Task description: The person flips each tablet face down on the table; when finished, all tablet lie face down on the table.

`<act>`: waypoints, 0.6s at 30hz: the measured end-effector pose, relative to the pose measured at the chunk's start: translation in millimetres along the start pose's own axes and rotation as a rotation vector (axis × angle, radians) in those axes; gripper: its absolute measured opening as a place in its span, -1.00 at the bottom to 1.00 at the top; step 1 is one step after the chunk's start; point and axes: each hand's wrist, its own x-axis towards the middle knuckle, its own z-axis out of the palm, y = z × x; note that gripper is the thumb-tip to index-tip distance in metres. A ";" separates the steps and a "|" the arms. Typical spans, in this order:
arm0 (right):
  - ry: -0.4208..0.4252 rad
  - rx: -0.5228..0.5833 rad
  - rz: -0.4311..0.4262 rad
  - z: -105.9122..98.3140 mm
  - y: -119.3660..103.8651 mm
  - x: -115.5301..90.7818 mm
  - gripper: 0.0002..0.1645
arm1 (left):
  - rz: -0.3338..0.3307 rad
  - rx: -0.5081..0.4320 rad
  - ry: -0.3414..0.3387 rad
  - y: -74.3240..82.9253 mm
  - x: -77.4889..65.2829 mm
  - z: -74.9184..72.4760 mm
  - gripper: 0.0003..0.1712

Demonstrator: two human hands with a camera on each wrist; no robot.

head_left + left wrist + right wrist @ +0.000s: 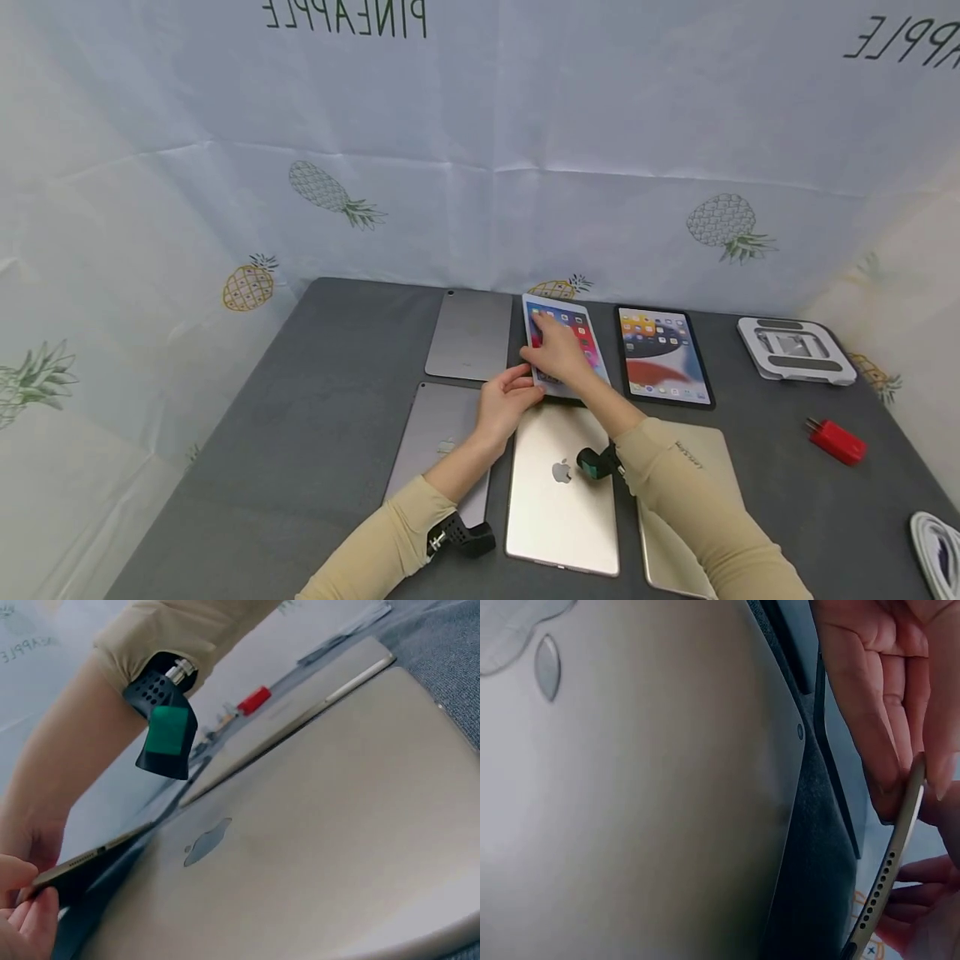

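A white-framed tablet (592, 346) with a lit home screen lies at the back middle. My left hand (508, 404) pinches its near left corner between thumb and fingers. In the left wrist view this tablet (94, 856) shows edge-on and tilted, the left hand (26, 915) at its end. My right hand (558, 350) reaches over the screen, its index finger extended onto the upper left part and its thumb by the left edge. In the right wrist view the speaker holes along the tablet's edge (881, 889) show. Just in front lies a gold tablet (562, 517), back up.
Two grey tablets (471, 333) lie at left, backs up. A black-framed tablet (663, 354) is lit at right. Another gold tablet (705, 446) lies under the right forearm. Farther right are a folded stand (798, 362), a red plug charger (837, 442) and a white cable (937, 550).
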 end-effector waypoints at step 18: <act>0.328 0.155 -0.080 -19.9 -3.3 -7.3 -0.41 | 0.356 0.208 -0.077 56.3 -22.3 16.1 -0.54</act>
